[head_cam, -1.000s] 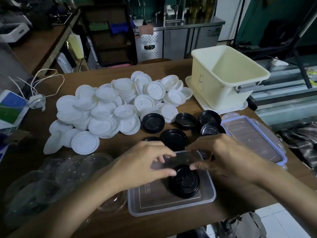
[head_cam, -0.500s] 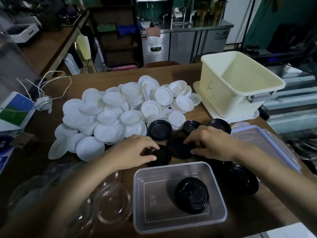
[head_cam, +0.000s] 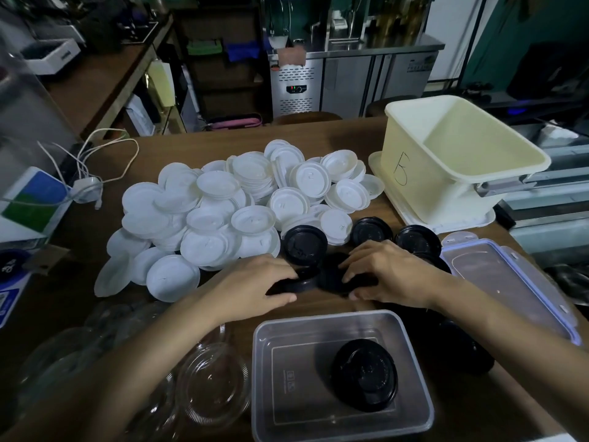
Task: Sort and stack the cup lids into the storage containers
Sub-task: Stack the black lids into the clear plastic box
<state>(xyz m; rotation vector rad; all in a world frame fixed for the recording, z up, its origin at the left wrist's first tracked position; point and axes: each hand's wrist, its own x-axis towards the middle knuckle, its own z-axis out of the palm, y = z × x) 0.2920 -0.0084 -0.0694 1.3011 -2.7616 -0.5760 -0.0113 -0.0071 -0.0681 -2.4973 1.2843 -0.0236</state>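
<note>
Reaching across the brown wooden bench (head_cam: 197,148), the left hand (head_cam: 255,287) is gripping a black round plastic lid (head_cam: 302,280), its fingers (head_cam: 277,269) curling over the top and the thumb pressing the near edge. Just to the right, the right hand (head_cam: 392,275) is clamping its curled fingers (head_cam: 360,260) and thumb around a second black lid (head_cam: 331,269), which is touching the first. Three more black lids (head_cam: 306,244) are lying just beyond the hands. A heap of white round lids (head_cam: 223,212) is spreading over the far left. At the near edge, a clear rectangular plastic container (head_cam: 334,317) is holding a single black lid (head_cam: 365,374); the embossed marks on its floor are too small to read. A cream rectangular tub (head_cam: 462,161) at the far right is showing a handwritten "5" on its side. Clear domed lids (head_cam: 213,381) are lying at the near left, and a clear snap-lock lid with blue clips (head_cam: 497,282) is resting at the right.
</note>
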